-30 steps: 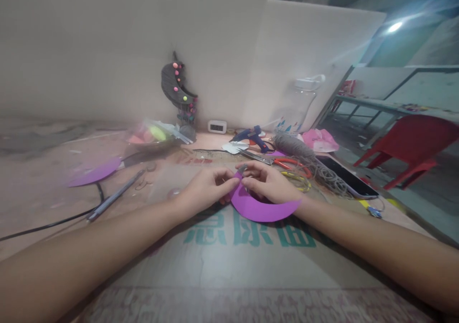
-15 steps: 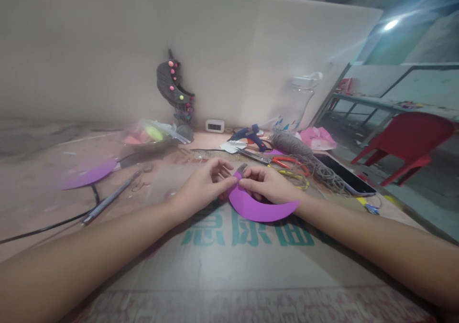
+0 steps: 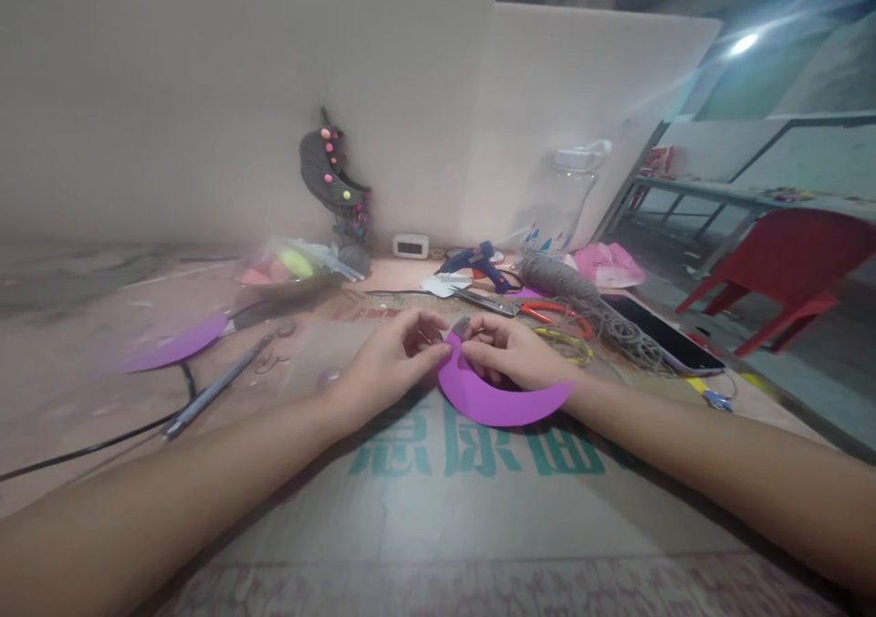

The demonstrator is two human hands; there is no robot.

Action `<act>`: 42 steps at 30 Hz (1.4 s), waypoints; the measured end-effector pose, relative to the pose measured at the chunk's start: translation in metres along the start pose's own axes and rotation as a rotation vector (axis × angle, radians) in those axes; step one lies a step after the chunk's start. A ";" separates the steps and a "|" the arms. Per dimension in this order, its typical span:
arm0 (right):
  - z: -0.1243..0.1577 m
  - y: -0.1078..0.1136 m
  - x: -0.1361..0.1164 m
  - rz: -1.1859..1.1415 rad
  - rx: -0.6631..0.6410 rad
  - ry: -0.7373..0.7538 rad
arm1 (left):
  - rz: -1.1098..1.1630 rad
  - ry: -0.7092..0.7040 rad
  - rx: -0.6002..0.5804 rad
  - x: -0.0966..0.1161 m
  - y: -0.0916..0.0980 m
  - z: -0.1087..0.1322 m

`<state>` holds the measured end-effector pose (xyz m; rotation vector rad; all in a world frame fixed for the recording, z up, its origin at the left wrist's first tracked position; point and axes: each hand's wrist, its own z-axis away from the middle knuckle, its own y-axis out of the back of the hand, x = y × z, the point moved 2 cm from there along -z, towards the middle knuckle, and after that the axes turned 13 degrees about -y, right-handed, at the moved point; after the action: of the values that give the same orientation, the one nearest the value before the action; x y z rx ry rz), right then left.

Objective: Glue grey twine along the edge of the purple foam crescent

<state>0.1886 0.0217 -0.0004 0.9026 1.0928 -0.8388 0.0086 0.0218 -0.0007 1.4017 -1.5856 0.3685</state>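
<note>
Just nearer than the scissors [image 3: 516, 308], the right hand [image 3: 510, 350] pinches the crescent [image 3: 503, 408] below its grey wrap [image 3: 461, 326]; the left hand [image 3: 403, 350] half-curls, thumb at the edge, its grip unclear. A slackened pinch could let the wrap unwind; squeezing could crease the crescent.

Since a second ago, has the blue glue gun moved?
No; the blue glue gun still lies just right of the white clock.
</note>
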 end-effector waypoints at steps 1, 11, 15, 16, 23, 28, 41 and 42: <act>0.000 0.000 0.000 -0.013 0.005 0.024 | -0.001 -0.001 0.002 0.000 0.000 0.000; -0.002 0.005 0.002 -0.087 0.083 0.159 | -0.013 -0.002 -0.037 0.000 0.000 0.001; 0.002 0.003 0.001 -0.097 0.073 0.143 | -0.026 -0.010 -0.060 -0.002 -0.001 0.001; 0.002 0.002 0.001 -0.104 0.081 0.142 | -0.031 -0.014 -0.066 -0.002 -0.001 0.001; 0.003 0.001 -0.004 -0.021 0.143 0.127 | -0.070 -0.057 -0.092 -0.003 -0.001 0.003; 0.004 0.002 -0.011 0.100 0.227 0.125 | -0.096 -0.058 -0.109 -0.003 -0.002 0.003; 0.002 -0.001 -0.006 0.140 0.095 0.139 | -0.065 -0.133 -0.151 0.001 -0.001 0.001; 0.002 -0.001 -0.005 0.146 0.092 0.131 | -0.056 -0.147 -0.155 0.001 -0.001 0.001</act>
<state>0.1875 0.0200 0.0050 1.1138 1.0930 -0.7212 0.0093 0.0198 -0.0006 1.3755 -1.6519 0.1088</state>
